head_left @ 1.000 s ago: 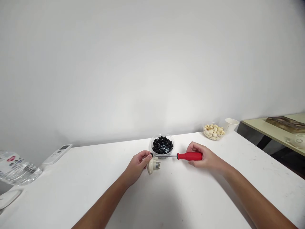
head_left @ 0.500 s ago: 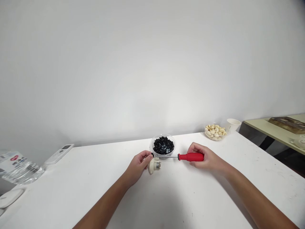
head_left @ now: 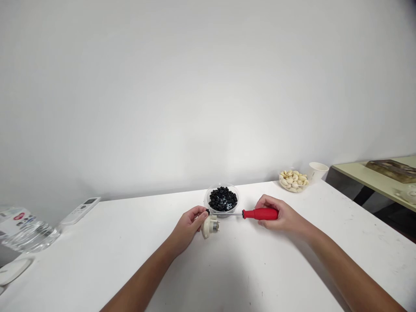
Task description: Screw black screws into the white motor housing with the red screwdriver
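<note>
My left hand (head_left: 187, 226) is closed around a small cream-coloured motor part (head_left: 209, 226) with a metal end, holding it just above the white table (head_left: 227, 268). My right hand (head_left: 281, 214) grips the red handle of a screwdriver (head_left: 260, 213). Its thin metal shaft runs left, and the tip meets a small black piece at the top of the motor part by my left fingertips. Right behind the shaft stands a clear bowl of small black pieces (head_left: 222, 198).
A clear bowl of cream-coloured parts (head_left: 293, 180) and a white paper cup (head_left: 316, 170) stand at the back right. A remote control (head_left: 80, 210) and a plastic water bottle (head_left: 22, 229) lie at the left. A second table (head_left: 377, 177) stands to the right.
Both hands keep their grip and place; the view has shifted only slightly.
</note>
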